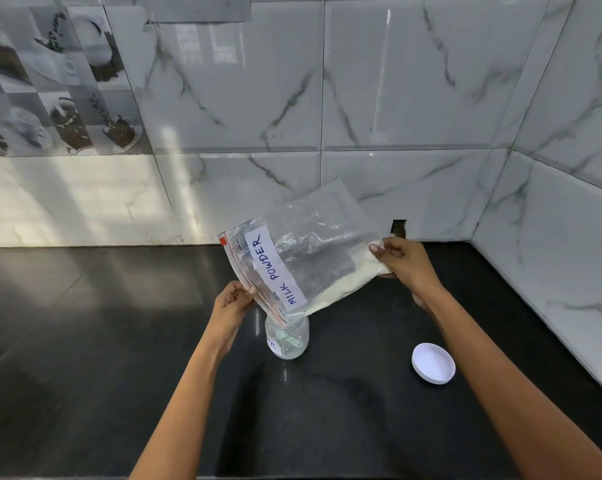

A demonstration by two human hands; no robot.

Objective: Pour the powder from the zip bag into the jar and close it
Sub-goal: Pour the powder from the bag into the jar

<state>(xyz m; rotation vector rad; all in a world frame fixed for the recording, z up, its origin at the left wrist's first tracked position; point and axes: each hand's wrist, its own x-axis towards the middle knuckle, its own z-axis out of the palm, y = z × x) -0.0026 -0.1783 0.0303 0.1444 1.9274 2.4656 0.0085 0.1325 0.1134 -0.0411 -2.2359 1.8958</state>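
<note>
A clear zip bag (306,251) with a white label reading MILK POWDER is held tilted above a small clear jar (287,338) on the black counter. The bag's zip mouth points down into the jar's opening. Pale powder lies along the bag's lower edge and right corner. My left hand (232,306) pinches the bag's zip edge just left of the jar. My right hand (401,263) grips the bag's raised bottom corner, higher and to the right. The jar's white lid (433,363) lies flat on the counter to the right of the jar.
The black counter (84,341) runs back to a marble-tiled wall (396,98) and meets a side wall at the right. A small dark hole in the wall sits behind the bag at the counter's back edge.
</note>
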